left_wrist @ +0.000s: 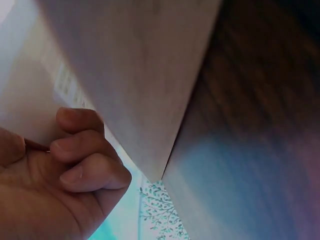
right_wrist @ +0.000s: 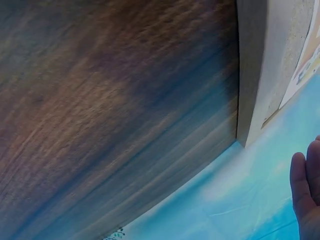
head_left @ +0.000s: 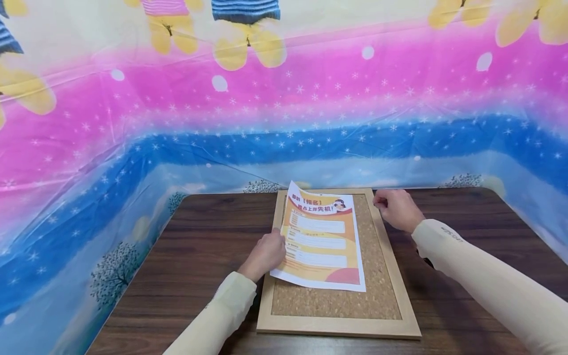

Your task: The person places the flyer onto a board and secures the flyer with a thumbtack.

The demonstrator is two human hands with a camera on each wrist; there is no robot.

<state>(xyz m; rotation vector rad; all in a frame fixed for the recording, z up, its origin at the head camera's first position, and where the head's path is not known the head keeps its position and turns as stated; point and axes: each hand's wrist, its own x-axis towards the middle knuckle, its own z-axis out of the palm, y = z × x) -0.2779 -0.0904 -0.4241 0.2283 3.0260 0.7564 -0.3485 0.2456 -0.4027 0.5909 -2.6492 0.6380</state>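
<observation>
A printed poster [head_left: 324,246] in orange, yellow and white lies slightly askew over a cork board [head_left: 337,303] with a light wooden frame [head_left: 306,324]. Its upper left corner and left side lift off the cork. My left hand [head_left: 266,251] pinches the poster's left edge, with curled fingers showing beside the frame in the left wrist view. Just off the frame's upper right corner is my right hand [head_left: 397,209], bent at the fingers, thumb and index close together. I cannot tell whether it holds something small. A small dark dot [head_left: 321,195] shows at the poster's top edge.
The board lies on a dark brown wooden table [head_left: 199,236], reaching its back edge. Behind and to both sides hangs a colourful printed cloth [head_left: 266,113] in pink and blue. Tree prints [head_left: 115,276] appear on the cloth at the left.
</observation>
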